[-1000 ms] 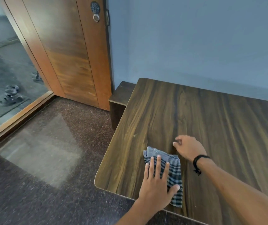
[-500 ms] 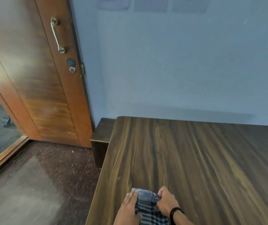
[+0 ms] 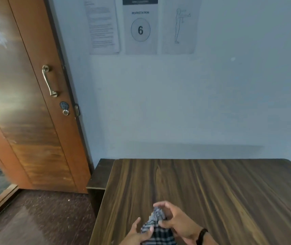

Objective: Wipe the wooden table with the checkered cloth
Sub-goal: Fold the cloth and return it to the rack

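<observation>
Two-handed grip — left hand (image 3: 137, 234), right hand (image 3: 176, 221) fingers (image 3: 169, 206) pinch checkered cloth (image 3: 156, 217) over wooden table (image 3: 229, 191).

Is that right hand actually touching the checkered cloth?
Touching. The head view shows the right hand curled round the bunched checkered cloth, with no gap.

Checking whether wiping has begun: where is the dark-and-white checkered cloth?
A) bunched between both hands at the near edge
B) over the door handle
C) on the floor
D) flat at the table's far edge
A: the left hand and right hand both hold the bunched checkered cloth above the dark wooden table.
</observation>
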`<move>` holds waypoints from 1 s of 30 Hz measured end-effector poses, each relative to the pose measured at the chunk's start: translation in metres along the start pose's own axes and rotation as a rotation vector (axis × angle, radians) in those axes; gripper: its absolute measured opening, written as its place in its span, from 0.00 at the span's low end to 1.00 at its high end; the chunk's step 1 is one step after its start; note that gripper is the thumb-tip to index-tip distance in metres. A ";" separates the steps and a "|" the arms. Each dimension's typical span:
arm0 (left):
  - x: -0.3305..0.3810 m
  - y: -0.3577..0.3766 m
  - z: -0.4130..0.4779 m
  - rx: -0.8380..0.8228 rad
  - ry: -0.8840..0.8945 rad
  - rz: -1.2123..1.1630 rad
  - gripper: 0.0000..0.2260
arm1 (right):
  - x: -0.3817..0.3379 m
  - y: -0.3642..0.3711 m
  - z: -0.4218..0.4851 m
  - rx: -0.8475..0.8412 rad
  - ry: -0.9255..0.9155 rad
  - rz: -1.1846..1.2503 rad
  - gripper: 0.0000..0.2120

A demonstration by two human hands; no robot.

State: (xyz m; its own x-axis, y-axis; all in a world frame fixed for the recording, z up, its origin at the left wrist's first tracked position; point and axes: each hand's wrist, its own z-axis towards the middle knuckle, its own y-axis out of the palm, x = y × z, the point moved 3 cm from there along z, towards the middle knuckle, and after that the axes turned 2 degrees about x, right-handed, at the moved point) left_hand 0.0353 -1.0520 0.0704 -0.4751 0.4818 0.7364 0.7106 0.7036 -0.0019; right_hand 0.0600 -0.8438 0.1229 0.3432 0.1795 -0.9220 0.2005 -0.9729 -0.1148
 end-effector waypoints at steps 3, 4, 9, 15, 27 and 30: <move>0.055 0.026 -0.005 0.023 0.065 -0.451 0.45 | -0.060 -0.047 -0.010 0.102 -0.141 0.079 0.22; 0.089 0.031 -0.005 -0.054 0.148 -0.518 0.38 | -0.078 -0.061 -0.014 0.160 -0.175 0.117 0.20; 0.235 0.035 -0.022 0.167 0.416 -0.617 0.31 | -0.158 -0.141 -0.031 0.401 -0.318 0.394 0.23; 0.363 0.039 -0.052 0.236 0.727 -0.424 0.19 | -0.209 -0.198 -0.057 0.430 -0.354 0.385 0.32; 0.505 0.053 -0.095 0.567 1.062 0.406 0.09 | -0.342 -0.271 -0.110 0.927 -0.677 -0.028 0.10; 0.517 0.062 -0.099 0.568 1.087 0.432 0.03 | -0.344 -0.282 -0.121 0.962 -0.762 -0.060 0.08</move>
State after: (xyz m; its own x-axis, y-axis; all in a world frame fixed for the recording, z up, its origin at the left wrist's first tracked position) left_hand -0.1151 -0.8111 0.5185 0.5874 0.2442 0.7716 0.2548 0.8491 -0.4627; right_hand -0.0037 -0.6134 0.5177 -0.3315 0.4103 -0.8496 -0.6717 -0.7350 -0.0928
